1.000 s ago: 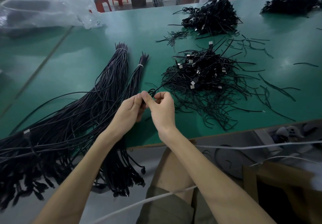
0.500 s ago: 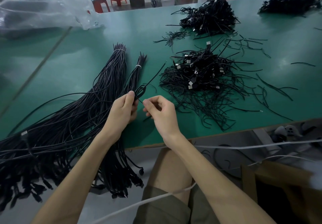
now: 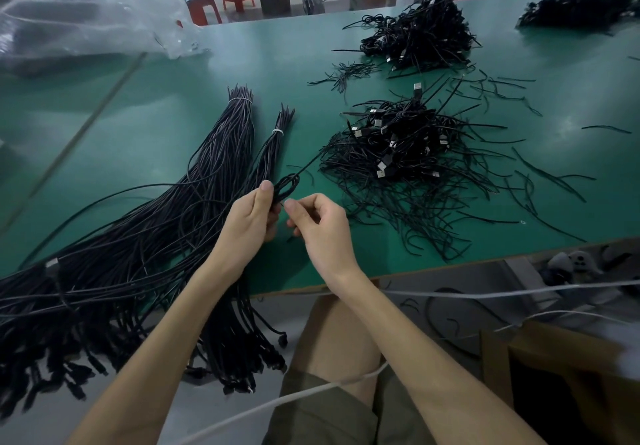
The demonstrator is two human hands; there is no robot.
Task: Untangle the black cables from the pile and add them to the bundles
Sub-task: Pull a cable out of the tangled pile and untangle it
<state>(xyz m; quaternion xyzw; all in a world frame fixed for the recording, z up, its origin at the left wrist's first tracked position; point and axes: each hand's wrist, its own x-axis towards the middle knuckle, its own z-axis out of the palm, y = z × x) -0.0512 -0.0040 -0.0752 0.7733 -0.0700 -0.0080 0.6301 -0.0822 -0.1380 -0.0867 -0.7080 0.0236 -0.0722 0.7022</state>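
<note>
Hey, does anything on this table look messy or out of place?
Yes. The cable in the left hand is twisted into a loop. Loose strands lie scattered over the green table right of the pile, and the bundles hang over its near edge.

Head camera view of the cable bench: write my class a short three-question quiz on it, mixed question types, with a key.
1. True or false: the left hand grips a looped black cable.
2. The tangled pile lies: A) left of both bundles; B) right of the small bundle; C) on the floor.
3. Fill in: the small bundle's tie is ___.
Key: 1 true; 2 B; 3 white.
</note>
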